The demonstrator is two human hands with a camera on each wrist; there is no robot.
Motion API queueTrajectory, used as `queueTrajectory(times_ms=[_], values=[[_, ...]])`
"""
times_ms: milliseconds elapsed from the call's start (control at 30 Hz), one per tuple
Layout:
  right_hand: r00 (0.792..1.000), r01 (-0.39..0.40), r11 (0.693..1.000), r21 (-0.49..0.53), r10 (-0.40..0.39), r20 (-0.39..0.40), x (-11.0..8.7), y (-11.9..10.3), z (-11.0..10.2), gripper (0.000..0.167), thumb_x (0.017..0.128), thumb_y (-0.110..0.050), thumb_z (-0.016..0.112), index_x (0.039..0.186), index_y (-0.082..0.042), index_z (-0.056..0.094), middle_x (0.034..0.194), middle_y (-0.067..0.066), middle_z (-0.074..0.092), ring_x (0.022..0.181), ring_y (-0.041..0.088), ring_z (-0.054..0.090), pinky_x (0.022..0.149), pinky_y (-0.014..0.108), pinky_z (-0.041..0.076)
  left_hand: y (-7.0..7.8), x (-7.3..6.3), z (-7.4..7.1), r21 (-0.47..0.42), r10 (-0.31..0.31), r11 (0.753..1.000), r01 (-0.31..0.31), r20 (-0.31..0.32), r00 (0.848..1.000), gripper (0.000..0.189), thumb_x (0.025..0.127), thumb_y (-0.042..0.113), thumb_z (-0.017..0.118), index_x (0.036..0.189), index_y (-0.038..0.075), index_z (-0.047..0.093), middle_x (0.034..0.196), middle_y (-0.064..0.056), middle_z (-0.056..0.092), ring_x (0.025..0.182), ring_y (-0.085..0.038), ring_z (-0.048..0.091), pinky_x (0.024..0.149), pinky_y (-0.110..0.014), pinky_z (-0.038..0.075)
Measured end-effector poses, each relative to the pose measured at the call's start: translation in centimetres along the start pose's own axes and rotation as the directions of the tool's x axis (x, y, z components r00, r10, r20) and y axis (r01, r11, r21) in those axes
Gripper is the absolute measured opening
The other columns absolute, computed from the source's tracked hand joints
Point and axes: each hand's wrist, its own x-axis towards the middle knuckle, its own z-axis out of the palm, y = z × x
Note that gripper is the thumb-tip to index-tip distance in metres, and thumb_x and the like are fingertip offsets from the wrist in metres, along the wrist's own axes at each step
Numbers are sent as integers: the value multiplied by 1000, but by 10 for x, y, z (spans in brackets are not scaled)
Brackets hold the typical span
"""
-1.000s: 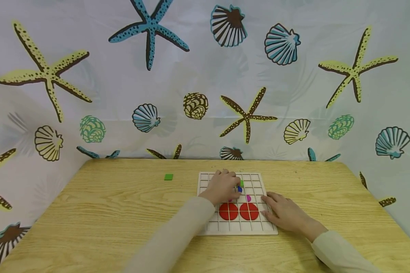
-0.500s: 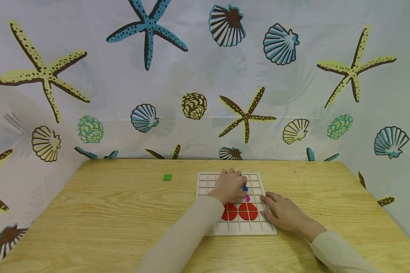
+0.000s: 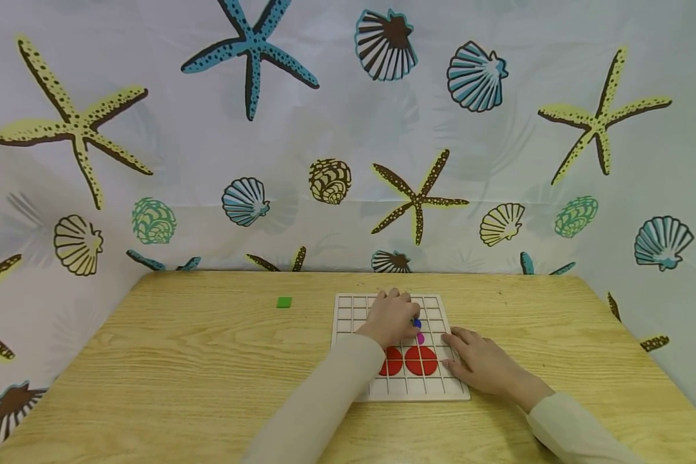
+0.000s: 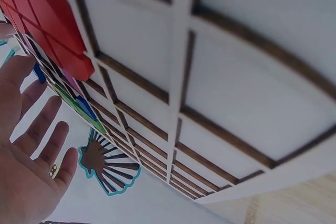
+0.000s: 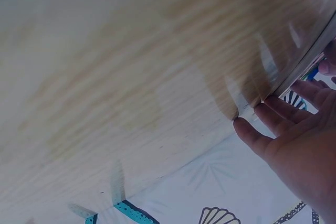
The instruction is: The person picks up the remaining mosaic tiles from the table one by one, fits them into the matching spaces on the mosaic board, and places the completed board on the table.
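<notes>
A white gridded board [image 3: 435, 387] lies on the table. Two red discs [image 3: 421, 361] sit in its near half, crossed by grid lines. My left hand [image 3: 390, 319] is over its far half, pinching a small blue piece [image 3: 417, 324] between thumb and index finger; the left wrist view shows this blue piece [image 4: 39, 73] too. Just nearer is a magenta rounded piece [image 3: 420, 338]. In the left wrist view, another blue piece [image 4: 86, 107] and green pieces [image 4: 67, 98] show on the board. My right hand [image 3: 487, 361] rests its extended fingertips on the board's right edge.
A loose green square [image 3: 284, 302] lies on the wooden table [image 3: 180, 374], left of the board. Behind the table hangs a white cloth [image 3: 301, 135] printed with starfish and shells, which also runs along both sides.
Over the last second my left hand has shifted right across the board with the blue piece, covering the green piece seen there before. My right hand stays at the edge.
</notes>
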Motion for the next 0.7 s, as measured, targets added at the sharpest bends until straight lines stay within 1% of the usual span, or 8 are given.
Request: queueTrajectory(times_ms=[167,400,700], values=[[1000,-5,1000,6,5,13,0,0,0,48,93,-34,48,132,-6,46,135,20,43,122,38,44,94,56,38,1,0,-1,17,0,1000,0,2,1000,27,84,45,59,105,28,65,108,5,60,105,-18,52,95,-42,40],[1000,-5,1000,7,5,10,0,0,0,48,93,-34,48,132,-6,46,135,19,43,122,37,45,93,56,38,4,1,1,45,-9,999,8,7,1000,29,84,47,59,105,28,65,107,5,60,104,-18,52,93,-40,41],[1000,3,1000,3,-3,2,0,1,2,49,93,-34,48,133,-6,46,135,19,44,122,36,45,93,55,39,6,3,2,36,-34,999,33,28,999,28,83,48,60,102,28,66,106,5,60,102,-18,51,92,-40,41]])
